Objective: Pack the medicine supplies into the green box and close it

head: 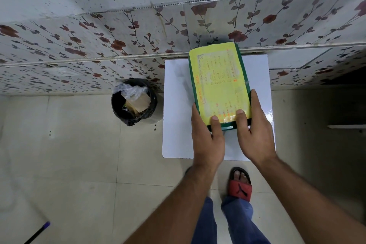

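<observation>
The green box (218, 81) is shut, and its lid carries a yellow label with small printed text. It is over the white table (176, 105), with its far end near the wall. My left hand (208, 136) grips the box's near left corner, thumb on the lid. My right hand (255, 130) grips the near right corner, thumb on the lid and fingers along the right side. No medicine supplies are in sight outside the box.
A black waste bin (133, 102) with plastic and cardboard in it stands on the tiled floor left of the table. A flowered wall covering (99, 45) runs behind. My foot in a red sandal (239, 184) is below the table's front edge.
</observation>
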